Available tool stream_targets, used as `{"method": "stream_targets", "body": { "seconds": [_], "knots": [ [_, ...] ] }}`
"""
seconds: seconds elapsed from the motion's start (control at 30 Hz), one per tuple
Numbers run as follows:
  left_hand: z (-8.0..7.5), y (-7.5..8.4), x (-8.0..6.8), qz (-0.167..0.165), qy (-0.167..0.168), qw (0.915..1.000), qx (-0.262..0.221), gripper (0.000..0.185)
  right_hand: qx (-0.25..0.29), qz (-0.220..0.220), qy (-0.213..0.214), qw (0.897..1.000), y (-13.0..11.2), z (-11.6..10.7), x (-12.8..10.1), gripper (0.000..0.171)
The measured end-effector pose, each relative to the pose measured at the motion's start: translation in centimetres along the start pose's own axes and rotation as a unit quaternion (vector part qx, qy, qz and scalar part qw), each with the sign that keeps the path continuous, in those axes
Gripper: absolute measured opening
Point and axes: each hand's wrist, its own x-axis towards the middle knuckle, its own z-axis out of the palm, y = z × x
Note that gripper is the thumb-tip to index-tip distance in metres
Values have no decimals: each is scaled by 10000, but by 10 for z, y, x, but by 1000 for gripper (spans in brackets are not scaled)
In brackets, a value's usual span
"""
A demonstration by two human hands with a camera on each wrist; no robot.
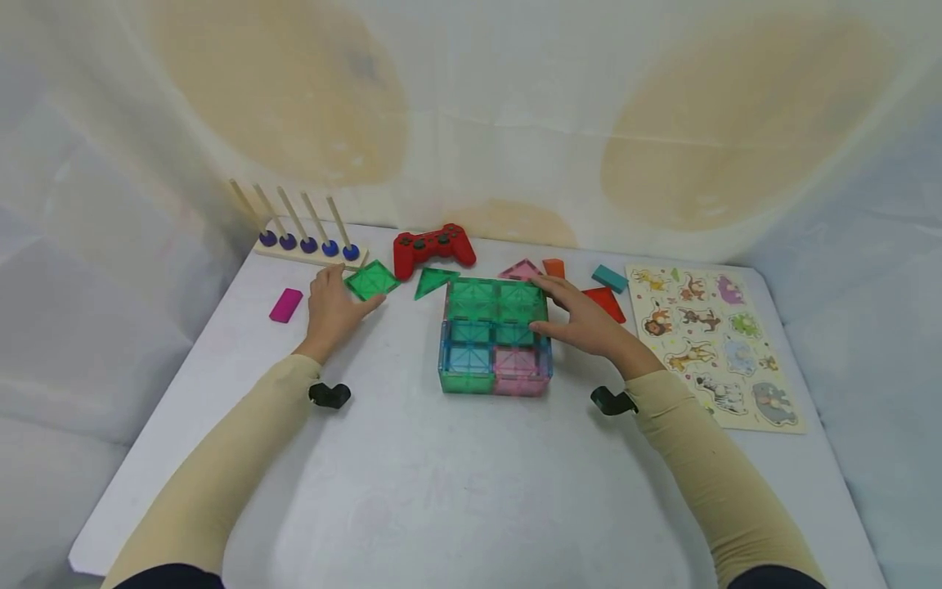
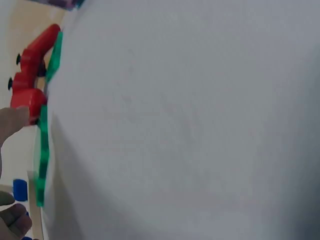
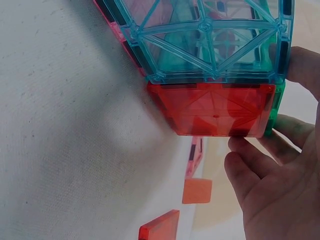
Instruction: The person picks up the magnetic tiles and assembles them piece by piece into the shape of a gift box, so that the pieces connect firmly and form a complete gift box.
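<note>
My left hand (image 1: 333, 309) is spread beside a green square magnetic tile (image 1: 373, 281) lying flat, thumb and fingers apart. In the left wrist view, the tile's edge (image 2: 42, 155) shows between thumb and fingers; contact cannot be told. My right hand (image 1: 585, 323) holds the upper right far corner of a box (image 1: 493, 335) built of translucent magnetic tiles, in green, blue and pink. Seen from the right wrist, its thumb lies at the blue tile wall (image 3: 210, 50), and its bent fingers reach round the corner by a red tile (image 3: 215, 110).
Behind the box lie a green triangle tile (image 1: 434, 281), a red game controller (image 1: 432, 248) and a pink triangle (image 1: 521, 269). A peg stand (image 1: 309, 254) with blue beads stands back left, near a magenta block (image 1: 286, 305). Right are a red tile (image 1: 606, 304), teal block (image 1: 610, 278) and animal puzzle board (image 1: 710, 348).
</note>
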Motion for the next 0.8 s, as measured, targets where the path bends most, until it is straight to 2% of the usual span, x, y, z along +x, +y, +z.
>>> {"method": "stream_targets", "body": {
  "seconds": [0.17,0.37,0.47,0.63,0.8],
  "knots": [
    [4,-14,4,-90,-253,9994,222,100,7,0,-27,10000,1,0,0,84],
    [4,-17,2,7,-231,9994,265,92,64,-11,-60,10000,3,0,0,84],
    [1,-17,-2,66,-350,9988,341,88,77,-12,-68,9999,3,0,0,84],
    [-7,-17,-12,163,-877,9944,568,81,79,-17,-66,9999,2,1,0,84],
    [-14,-17,-20,521,-1580,9820,891,80,59,-51,-44,10000,2,0,0,84]
  ]
}}
